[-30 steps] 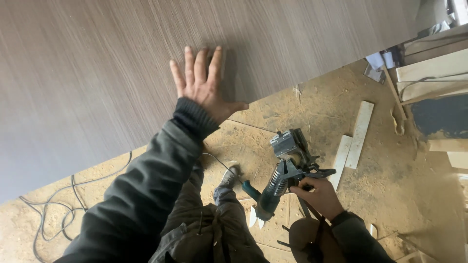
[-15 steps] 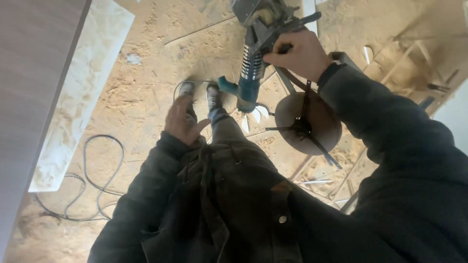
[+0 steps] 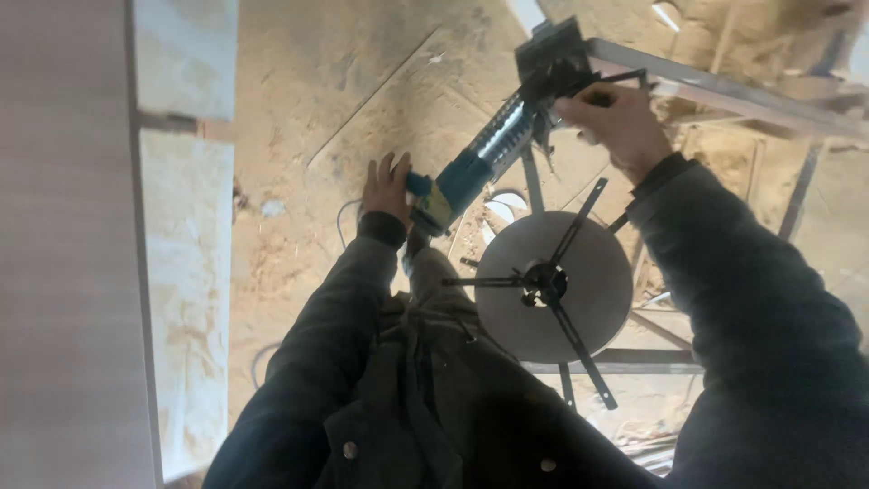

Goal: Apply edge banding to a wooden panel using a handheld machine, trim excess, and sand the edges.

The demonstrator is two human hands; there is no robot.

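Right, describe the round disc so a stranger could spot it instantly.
Start from the chipboard floor, then the dark-sleeved right hand gripping a blue power tool. Just below hangs the disc: flat, pale, circular, crossed by thin black rods meeting at a central hub.

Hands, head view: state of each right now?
Left hand: open, fingers spread, at the rear end of the power tool.
Right hand: closed, gripping the power tool's front.

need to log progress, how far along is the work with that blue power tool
Done: hard to tell; only sawdust on the chipboard floor hints at past cutting. In hand: the right hand grips the top of the blue power tool, the left hand is at its lower end, above a round disc on a metal stand. What is left cannot be judged.
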